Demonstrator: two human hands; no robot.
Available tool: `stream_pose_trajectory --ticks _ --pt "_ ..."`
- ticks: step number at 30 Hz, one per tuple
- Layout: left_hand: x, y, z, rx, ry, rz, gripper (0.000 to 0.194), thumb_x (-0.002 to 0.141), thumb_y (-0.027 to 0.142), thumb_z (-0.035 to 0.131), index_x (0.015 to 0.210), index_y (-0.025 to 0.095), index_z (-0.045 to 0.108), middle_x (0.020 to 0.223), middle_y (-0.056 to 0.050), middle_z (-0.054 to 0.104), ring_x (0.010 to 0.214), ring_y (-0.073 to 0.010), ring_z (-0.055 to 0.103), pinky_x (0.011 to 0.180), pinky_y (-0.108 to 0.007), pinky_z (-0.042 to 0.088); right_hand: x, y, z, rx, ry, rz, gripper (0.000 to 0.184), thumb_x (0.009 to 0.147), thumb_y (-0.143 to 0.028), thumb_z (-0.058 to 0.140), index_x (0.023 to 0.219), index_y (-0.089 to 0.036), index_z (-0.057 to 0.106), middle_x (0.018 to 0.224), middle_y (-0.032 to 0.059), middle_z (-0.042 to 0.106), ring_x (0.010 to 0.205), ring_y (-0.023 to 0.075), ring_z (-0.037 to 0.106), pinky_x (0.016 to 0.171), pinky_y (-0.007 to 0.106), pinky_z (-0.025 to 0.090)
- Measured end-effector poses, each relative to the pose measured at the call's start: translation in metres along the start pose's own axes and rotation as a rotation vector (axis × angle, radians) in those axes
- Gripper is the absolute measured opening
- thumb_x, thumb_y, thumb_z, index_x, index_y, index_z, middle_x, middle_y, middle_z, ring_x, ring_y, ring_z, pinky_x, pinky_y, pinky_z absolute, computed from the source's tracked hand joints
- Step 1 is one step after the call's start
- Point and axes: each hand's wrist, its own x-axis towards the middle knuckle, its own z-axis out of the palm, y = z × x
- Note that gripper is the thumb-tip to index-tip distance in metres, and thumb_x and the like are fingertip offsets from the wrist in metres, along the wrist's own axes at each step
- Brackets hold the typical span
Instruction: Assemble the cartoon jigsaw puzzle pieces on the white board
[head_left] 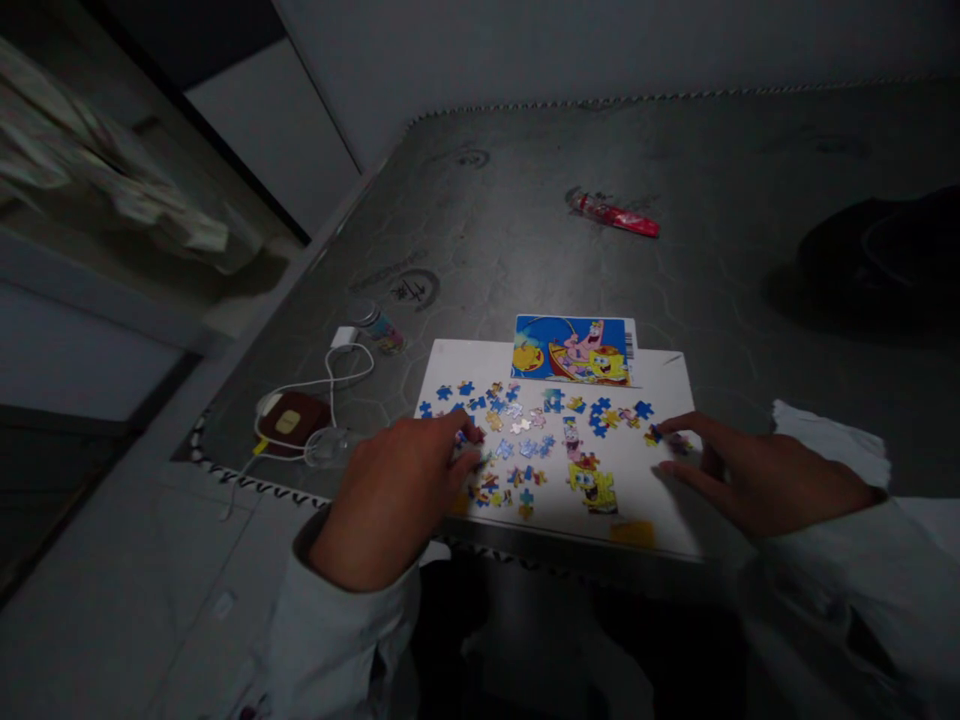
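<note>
Both hands bare, no rings, watch or gloves visible. Left hand (394, 490): light grey-white long sleeve (337, 620), cuff ends at wrist, fabric looks thick, slightly creased. Right hand (757, 475): same pale sleeve (862, 570), looser and bunched w/ folds, cuff edge flares up on far side. Dim light, so exact shade hard to tell. No logos or markings seen.

Matt white board (667, 375), glossy printed card (574, 350) (paper) — grey quilted cloth mattress (525, 230).
</note>
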Motion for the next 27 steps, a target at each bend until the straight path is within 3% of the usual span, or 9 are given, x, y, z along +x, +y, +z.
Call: stream_pose_trajectory --ticks 6,12,20,24,27 --pt "-0.001 -0.002 -0.003 -0.036 0.039 0.0 0.024 0.113 0.037 0.069 0.133 0.033 0.082 0.121 -0.004 0.089 0.105 -0.0284 0.083 0.084 -0.038 0.054 0.003 0.005 -0.001 0.032 -0.055 0.048 0.054 0.105 -0.065 0.06 0.149 -0.037 0.073 0.086 0.0034 0.087 0.069 0.0311 0.081 0.063 0.043 0.06" --pt "0.0 -0.015 -0.003 -0.023 0.051 -0.058 0.031 0.118 0.032 0.056 0.137 0.031 0.081 0.125 -0.007 0.089 0.115 -0.0311 0.084 0.088 -0.04 0.055 0.005 0.008 0.001 0.07 -0.049 0.03 0.057 0.102 -0.071 0.058 0.143 -0.036 0.076 0.079 0.0047 0.085 0.063 0.0346 0.079 0.06 0.048 0.059" --pt "0.006 -0.02 -0.005 -0.087 0.033 -0.141 0.025 0.109 0.03 0.075 0.133 0.03 0.082 0.126 -0.002 0.091 0.122 -0.0299 0.082 0.092 -0.039 0.056 0.004 0.004 0.004 0.091 -0.044 0.035 0.06 0.098 -0.074 0.058 0.142 -0.037 0.075 0.078 0.0067 0.084 0.063 0.0393 0.078 0.062 0.053 0.059" --pt "0.008 -0.023 -0.004 -0.079 -0.004 -0.153 0.025 0.106 0.03 0.079 0.13 0.031 0.082 0.123 0.0 0.091 0.122 -0.0285 0.081 0.094 -0.038 0.056 0.003 0.003 0.005 0.065 0.037 0.048 0.051 0.1 -0.067 0.058 0.137 -0.038 0.077 0.077 0.0062 0.083 0.061 0.0372 0.077 0.064 0.052 0.059" --pt "0.008 -0.025 -0.003 -0.072 -0.041 -0.173 0.02 0.104 0.033 0.081 0.123 0.03 0.085 0.122 -0.002 0.09 0.118 -0.0279 0.082 0.094 -0.038 0.057 0.004 0.006 0.005 0.1 0.011 0.028 0.049 0.099 -0.066 0.06 0.136 -0.038 0.076 0.074 0.0056 0.081 0.058 0.0349 0.075 0.061 0.049 0.057"
